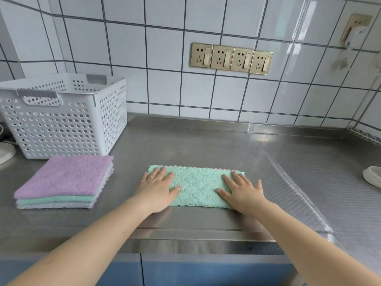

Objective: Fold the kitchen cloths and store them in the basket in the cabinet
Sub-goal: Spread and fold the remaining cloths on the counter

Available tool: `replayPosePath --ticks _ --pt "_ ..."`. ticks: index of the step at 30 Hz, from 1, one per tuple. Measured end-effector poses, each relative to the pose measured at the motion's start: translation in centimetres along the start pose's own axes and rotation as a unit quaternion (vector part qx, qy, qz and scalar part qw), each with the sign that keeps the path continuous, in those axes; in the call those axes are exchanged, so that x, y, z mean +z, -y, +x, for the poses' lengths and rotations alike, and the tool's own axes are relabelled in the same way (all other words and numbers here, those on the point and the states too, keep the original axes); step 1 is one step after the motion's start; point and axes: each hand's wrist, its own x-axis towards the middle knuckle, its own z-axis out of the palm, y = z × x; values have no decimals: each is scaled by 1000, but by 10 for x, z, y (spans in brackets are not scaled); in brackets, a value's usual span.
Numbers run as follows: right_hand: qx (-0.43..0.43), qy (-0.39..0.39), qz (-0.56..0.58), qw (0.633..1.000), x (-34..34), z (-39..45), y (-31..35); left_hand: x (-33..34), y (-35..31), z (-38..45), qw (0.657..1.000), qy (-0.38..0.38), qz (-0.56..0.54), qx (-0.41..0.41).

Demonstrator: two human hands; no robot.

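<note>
Now my left hand (157,187) and right hand (241,190) press flat on the soft, light cloth (196,185); I'd pinch its short end.

Bright, even daylight with soft, faint shadows. Broad glare streaks the glossy white wall tiles (315,23) at upper right and sheens the brushed stainless-steel counter (257,145). Wide-angle distortion bows the tile lines toward the edges, where detail softens.
</note>
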Motion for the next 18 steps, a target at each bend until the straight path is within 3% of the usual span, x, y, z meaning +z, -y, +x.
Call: replayPosePath --ticks 4,7,13,18 --pt "-96 -84 28 991 -11 8 11 -6 -26 -20 982 -108 -15 153" --pt "-181 -74 36 980 -17 15 31 -4 -51 -40 969 -91 -30 228" --pt "-200 5 -25 980 -23 25 48 2 -55 -54 977 -43 4 209" --pt "-194 -16 -54 979 -24 12 35 -3 -27 -61 980 -41 21 194"
